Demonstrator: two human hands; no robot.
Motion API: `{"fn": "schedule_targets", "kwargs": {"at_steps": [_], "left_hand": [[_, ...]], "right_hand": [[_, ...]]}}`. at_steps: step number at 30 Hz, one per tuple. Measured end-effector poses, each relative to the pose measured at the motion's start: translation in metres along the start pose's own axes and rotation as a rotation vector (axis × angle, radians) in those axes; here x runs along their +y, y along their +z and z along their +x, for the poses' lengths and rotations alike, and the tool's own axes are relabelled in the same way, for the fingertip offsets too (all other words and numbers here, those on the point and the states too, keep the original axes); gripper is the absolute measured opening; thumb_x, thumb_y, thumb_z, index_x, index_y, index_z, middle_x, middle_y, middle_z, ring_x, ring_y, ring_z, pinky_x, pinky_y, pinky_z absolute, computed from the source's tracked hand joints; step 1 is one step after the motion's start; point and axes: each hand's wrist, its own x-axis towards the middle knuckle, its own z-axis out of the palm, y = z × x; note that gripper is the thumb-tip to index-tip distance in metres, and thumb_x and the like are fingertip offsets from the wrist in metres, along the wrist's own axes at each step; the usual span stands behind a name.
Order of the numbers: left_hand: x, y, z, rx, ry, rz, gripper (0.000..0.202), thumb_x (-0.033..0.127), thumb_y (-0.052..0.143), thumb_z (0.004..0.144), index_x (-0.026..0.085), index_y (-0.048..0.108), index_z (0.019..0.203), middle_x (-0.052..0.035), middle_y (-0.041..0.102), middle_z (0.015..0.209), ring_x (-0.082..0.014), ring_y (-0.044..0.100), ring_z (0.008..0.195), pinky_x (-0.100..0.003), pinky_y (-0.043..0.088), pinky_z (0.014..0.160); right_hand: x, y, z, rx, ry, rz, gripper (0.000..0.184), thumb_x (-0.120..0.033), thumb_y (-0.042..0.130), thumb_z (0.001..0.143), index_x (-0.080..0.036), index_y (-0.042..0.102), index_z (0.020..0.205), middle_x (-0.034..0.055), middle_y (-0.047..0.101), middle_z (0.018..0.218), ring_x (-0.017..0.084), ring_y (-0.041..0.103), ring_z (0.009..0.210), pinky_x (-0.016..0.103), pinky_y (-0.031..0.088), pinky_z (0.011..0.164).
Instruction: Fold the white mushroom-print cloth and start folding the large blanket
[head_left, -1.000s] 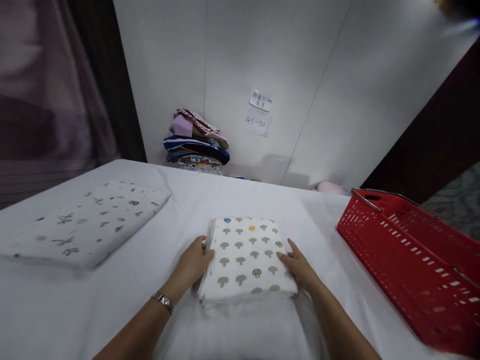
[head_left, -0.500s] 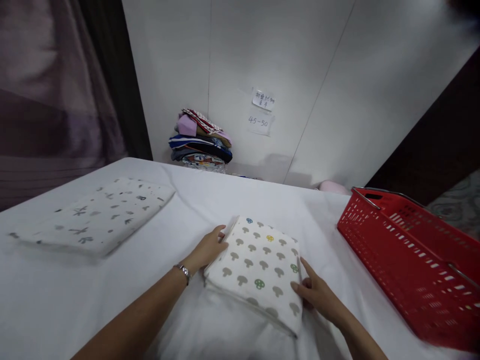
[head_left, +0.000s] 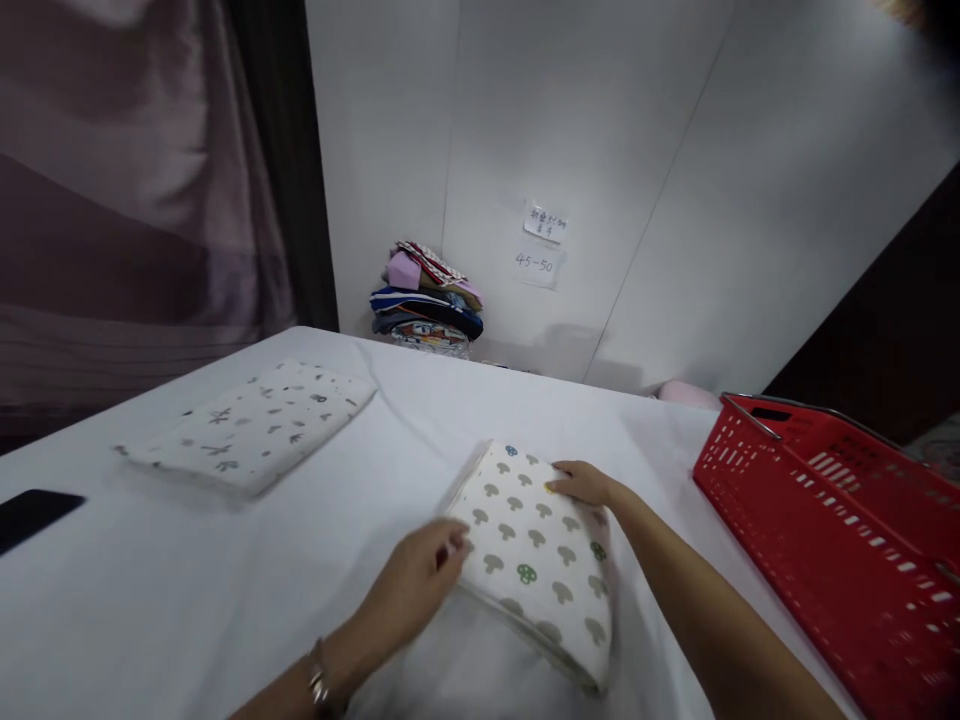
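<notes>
A folded white cloth [head_left: 536, 540] with grey, green, blue and yellow mushroom prints lies in front of me in several layers. My right hand [head_left: 585, 485] reaches over it from the right, fingers stretched out on its top near the far edge. At its left edge is my left hand [head_left: 420, 575], slightly blurred, with curled fingers and a gap between thumb and fingertips. Whether those fingertips touch the cloth I cannot tell. Farther left, a second folded white cloth [head_left: 259, 425] with grey leaf-like prints lies flat.
A red plastic basket [head_left: 810, 530] with metal handles stands at the right of the white-covered table [head_left: 187, 590]. A black flat object [head_left: 34, 515] lies at the left edge. Folded fabrics [head_left: 427, 300] are stacked by the wall, below paper notes [head_left: 544, 225].
My right hand has moved from the cloth's right edge onto its top, toward the far side. My left hand has come nearer along the left edge. The view has shifted left.
</notes>
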Motion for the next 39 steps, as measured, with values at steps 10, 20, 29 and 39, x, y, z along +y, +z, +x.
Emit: {"fn": "schedule_targets", "kwargs": {"at_steps": [10,20,29,39], "left_hand": [[-0.016,0.040,-0.042,-0.184,-0.559,-1.047,0.058,0.058,0.061,0.071,0.016,0.057,0.111,-0.0164,0.056,0.124,-0.0263,0.057,0.107,-0.040,0.045,0.091],[0.017,0.029,0.044,-0.054,-0.467,-1.012,0.045,0.036,0.064,0.076,0.012,0.056,0.112,-0.0164,0.062,0.116,-0.0250,0.062,0.099,-0.037,0.047,0.088],[0.007,0.039,0.050,-0.004,-0.433,-0.849,0.054,0.035,0.069,0.071,0.015,0.049,0.118,-0.0146,0.062,0.116,-0.0245,0.063,0.094,-0.032,0.053,0.069],[-0.011,0.014,0.094,0.293,-0.325,-0.373,0.076,0.030,0.069,0.069,0.015,0.036,0.135,-0.0121,0.061,0.115,-0.0213,0.063,0.092,-0.028,0.048,0.078]], "right_hand": [[0.004,-0.010,0.015,-0.216,0.202,0.002,0.076,-0.052,0.076,0.054,-0.017,0.058,0.119,0.0140,0.058,0.123,0.031,0.057,0.108,0.040,0.046,0.091],[0.032,-0.004,-0.055,-0.230,0.328,0.720,0.053,-0.046,0.075,0.064,-0.011,0.062,0.102,0.0154,0.068,0.104,0.026,0.067,0.089,0.034,0.055,0.078],[0.044,0.001,-0.069,-0.320,0.382,0.996,0.056,-0.057,0.056,0.080,-0.010,0.059,0.110,0.0170,0.065,0.111,0.026,0.064,0.100,0.038,0.049,0.091],[0.015,0.027,-0.069,-0.155,0.173,1.060,0.039,-0.043,0.066,0.077,-0.015,0.057,0.103,0.0125,0.068,0.103,0.024,0.067,0.088,0.038,0.053,0.082]]}}
